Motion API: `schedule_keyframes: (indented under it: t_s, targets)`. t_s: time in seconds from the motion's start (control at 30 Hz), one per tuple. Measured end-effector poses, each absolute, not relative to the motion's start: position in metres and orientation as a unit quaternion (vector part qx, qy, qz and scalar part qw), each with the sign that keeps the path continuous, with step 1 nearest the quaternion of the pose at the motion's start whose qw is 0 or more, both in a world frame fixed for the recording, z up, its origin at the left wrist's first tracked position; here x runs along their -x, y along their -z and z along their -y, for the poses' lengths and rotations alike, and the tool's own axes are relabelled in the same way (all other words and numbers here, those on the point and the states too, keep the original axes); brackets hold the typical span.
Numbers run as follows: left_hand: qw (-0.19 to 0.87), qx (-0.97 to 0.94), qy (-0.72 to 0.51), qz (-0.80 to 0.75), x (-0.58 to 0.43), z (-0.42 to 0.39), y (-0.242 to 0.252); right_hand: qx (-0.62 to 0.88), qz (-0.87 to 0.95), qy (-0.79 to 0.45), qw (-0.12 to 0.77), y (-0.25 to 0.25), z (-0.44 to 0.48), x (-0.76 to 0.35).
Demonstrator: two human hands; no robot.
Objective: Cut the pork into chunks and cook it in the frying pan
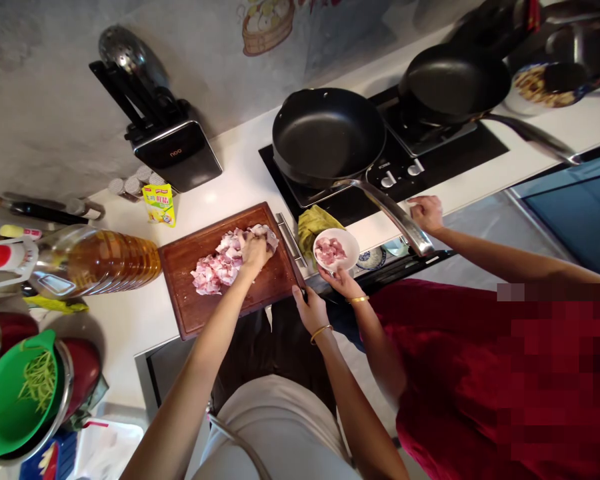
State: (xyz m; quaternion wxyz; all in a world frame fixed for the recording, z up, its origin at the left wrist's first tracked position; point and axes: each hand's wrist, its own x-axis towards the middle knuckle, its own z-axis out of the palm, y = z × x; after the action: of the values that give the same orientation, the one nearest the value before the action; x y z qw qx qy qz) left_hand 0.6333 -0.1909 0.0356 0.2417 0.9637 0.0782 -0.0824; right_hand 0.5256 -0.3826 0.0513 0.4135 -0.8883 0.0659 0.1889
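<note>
A dark wooden cutting board [190, 307] lies on the white counter with a heap of raw pink meat pieces [215, 270] on it. My left hand [253, 252] reaches into the right end of the heap, fingers curled round some pieces. My right hand [307, 308], with a gold bangle on the wrist, grips the board's near right corner. Beside the board, another person in a red top holds a small white bowl [336, 248] of meat in one hand [344, 283]. Their other hand [426, 213] rests by a pan handle.
Two black frying pans [327, 133] [453, 83] sit on the hob [430, 163]. A yellow-green cloth [314, 225] lies between board and hob. A big oil bottle [100, 263], a knife block [175, 153], a yellow box [160, 203] and a green colander [10, 400] of green strips stand at the left.
</note>
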Motion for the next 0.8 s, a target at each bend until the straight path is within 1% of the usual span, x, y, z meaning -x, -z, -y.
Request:
schedule_keyframes:
  t_s: [0.1,0.23,0.3,0.47,0.53,0.63,0.8]
  targets:
    - [0.357,-0.923,0.094,-0.106,-0.63,0.169,-0.045,0.887,-0.068,-0.193,0.414,-0.053,0.384,-0.525]
    - [0.586,-0.797,0.051,-0.136,-0.619,0.138,-0.064,0.884,-0.072,-0.2,0.416,-0.052,0.384,-0.524]
    - [0.66,-0.733,0.041,-0.16,-0.614,0.132,-0.07,0.882,-0.067,-0.198,0.422,-0.05,0.383,-0.524]
    - [0.823,-0.514,0.068,-0.231,-0.606,0.131,-0.077,0.883,-0.048,-0.201,0.42,-0.048,0.379,-0.525]
    - [0.861,-0.437,0.081,-0.245,-0.605,0.132,-0.078,0.883,-0.043,-0.199,0.423,-0.048,0.378,-0.525]
    - [0.877,-0.384,0.102,-0.269,-0.602,0.132,-0.082,0.884,-0.04,-0.202,0.42,-0.05,0.378,-0.526]
    - [0.861,-0.436,0.084,-0.248,-0.594,0.134,-0.088,0.887,-0.042,-0.203,0.413,-0.051,0.379,-0.527]
